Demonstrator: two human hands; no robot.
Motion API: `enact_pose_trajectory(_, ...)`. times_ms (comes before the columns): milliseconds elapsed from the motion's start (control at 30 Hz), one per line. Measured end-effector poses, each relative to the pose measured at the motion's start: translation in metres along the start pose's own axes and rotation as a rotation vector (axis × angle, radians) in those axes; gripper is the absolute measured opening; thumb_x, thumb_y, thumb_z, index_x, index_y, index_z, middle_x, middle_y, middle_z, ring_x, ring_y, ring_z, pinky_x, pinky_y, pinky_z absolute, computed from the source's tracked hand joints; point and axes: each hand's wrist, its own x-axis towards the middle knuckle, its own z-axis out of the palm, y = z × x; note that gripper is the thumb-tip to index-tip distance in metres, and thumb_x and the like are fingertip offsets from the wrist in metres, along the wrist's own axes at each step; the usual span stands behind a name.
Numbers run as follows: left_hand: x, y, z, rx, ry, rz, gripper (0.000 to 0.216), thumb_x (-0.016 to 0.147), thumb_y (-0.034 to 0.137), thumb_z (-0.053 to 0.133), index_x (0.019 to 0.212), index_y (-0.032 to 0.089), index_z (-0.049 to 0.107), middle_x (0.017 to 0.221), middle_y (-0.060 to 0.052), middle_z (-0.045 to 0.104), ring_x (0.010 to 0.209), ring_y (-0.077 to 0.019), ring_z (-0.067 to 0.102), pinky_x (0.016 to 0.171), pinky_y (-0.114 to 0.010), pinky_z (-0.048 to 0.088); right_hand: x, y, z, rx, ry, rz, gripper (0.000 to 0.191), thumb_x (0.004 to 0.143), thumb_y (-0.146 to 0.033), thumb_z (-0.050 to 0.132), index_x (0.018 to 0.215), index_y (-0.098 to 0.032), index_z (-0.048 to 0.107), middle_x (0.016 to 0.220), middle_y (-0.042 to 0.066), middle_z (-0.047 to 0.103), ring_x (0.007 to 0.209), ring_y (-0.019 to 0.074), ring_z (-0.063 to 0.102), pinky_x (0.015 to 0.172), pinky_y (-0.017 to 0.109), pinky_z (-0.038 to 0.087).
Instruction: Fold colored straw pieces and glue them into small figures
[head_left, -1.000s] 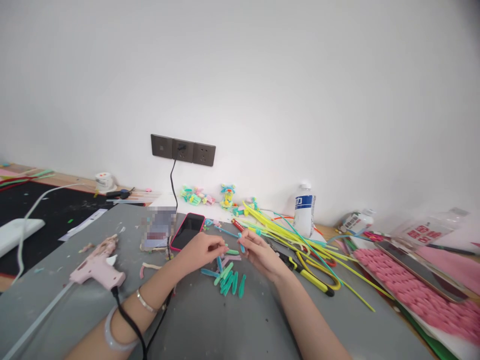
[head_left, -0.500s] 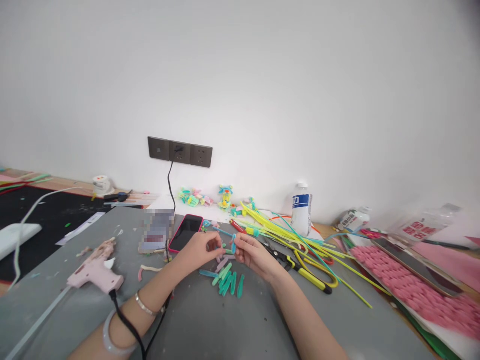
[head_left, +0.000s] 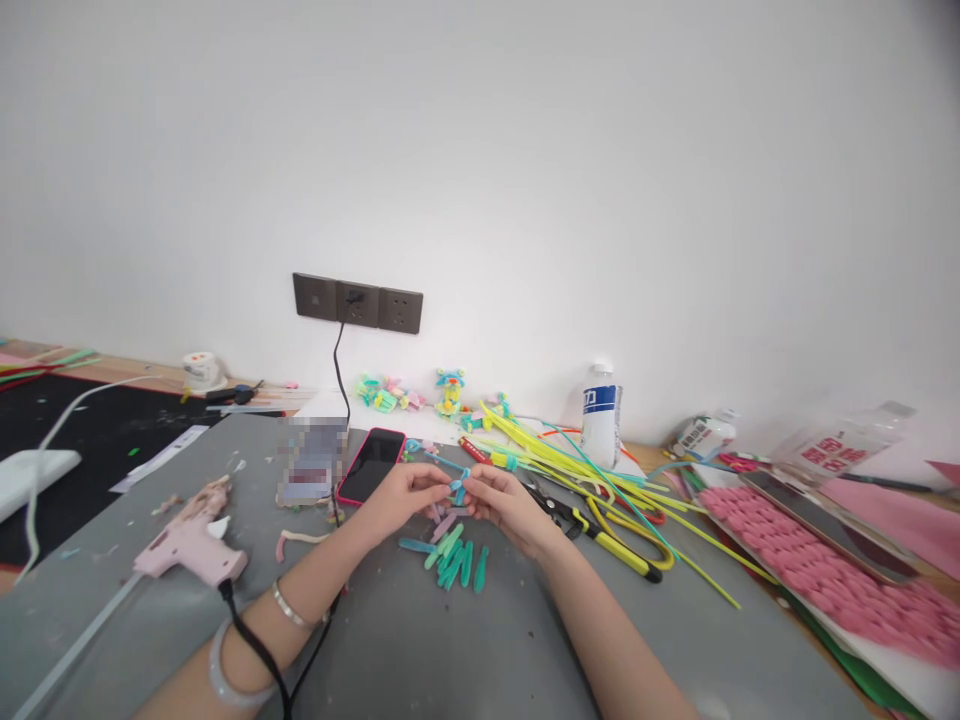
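A light-blue pipe cleaner (head_left: 458, 487), bent into a small folded shape, is between my two hands above the mat. My right hand (head_left: 504, 502) pinches it between thumb and fingers. From the other side, my left hand (head_left: 411, 496) has its thumb and fingertips closed on its edge. A thin blue stem (head_left: 444, 459) runs up and left from the folded part. Just below the hands lie several short green pipe cleaner pieces (head_left: 454, 565), with a few pale purple pieces (head_left: 444, 527) behind them, partly covered by my fingers.
A pink glue gun (head_left: 191, 545) with a black cord lies left. A pink-edged phone (head_left: 373, 466) sits behind my left hand. Yellow-handled pliers (head_left: 622, 555) and long yellow pipe cleaners (head_left: 555, 450) lie right. A bottle (head_left: 601, 415) stands by the wall.
My left hand has moved slightly right, and its fingers now meet the blue pipe cleaner beside my right hand. The upright blue part looks more folded than before.
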Motion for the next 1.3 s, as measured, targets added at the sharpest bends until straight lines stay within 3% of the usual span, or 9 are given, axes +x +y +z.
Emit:
enact_pose_trajectory(200,-0.0008,0.0028,0.0001,-0.059,0.037,-0.058,0.041,0.07,0.05,0.075,0.084,0.014,0.066,0.068,0.002,0.061,0.051,-0.008,0.055,0.053,-0.022,0.046,-0.0002,0.0011,0.001,-0.024,-0.011,-0.014,0.041,0.067,-0.05,0.082,0.072,-0.018,0.057,0.062,-0.005,0.059,0.055,0.0089,0.052,0.058,0.024,0.037)
enact_pose_trajectory(467,-0.0026,0.0038,0.0029,-0.077,-0.009,-0.073,0.041,0.07,0.052,0.075,0.081,0.015,0.062,0.066,0.001,0.061,0.056,-0.0107,0.058,0.051,-0.021,0.046,-0.0012,0.0023,0.0038,-0.024,-0.058,0.01,0.039,0.066,-0.048,0.083,0.072,-0.017,0.061,0.065,-0.002,0.063,0.057,0.0089,0.055,0.06,0.024,0.039)
enact_pose_trajectory(867,-0.0035,0.0057,0.0051,-0.196,0.006,-0.082,0.04,0.065,0.047,0.081,0.079,0.014,0.064,0.064,0.001,0.064,0.059,-0.0112,0.06,0.064,-0.027,0.053,-0.001,0.0026,0.002,0.017,-0.081,-0.001,0.036,0.067,-0.044,0.084,0.072,-0.015,0.063,0.067,-0.002,0.063,0.059,0.0084,0.056,0.063,0.023,0.042)
enact_pose_trajectory(1300,-0.0046,0.0044,0.0037,-0.1,-0.013,-0.063,0.034,0.071,0.043,0.078,0.084,0.015,0.064,0.072,-0.001,0.068,0.062,-0.0126,0.063,0.064,-0.026,0.053,-0.0016,0.004,0.0041,-0.029,-0.057,-0.024,0.041,0.064,-0.048,0.084,0.074,-0.018,0.059,0.066,-0.004,0.058,0.058,0.0094,0.054,0.06,0.024,0.042)
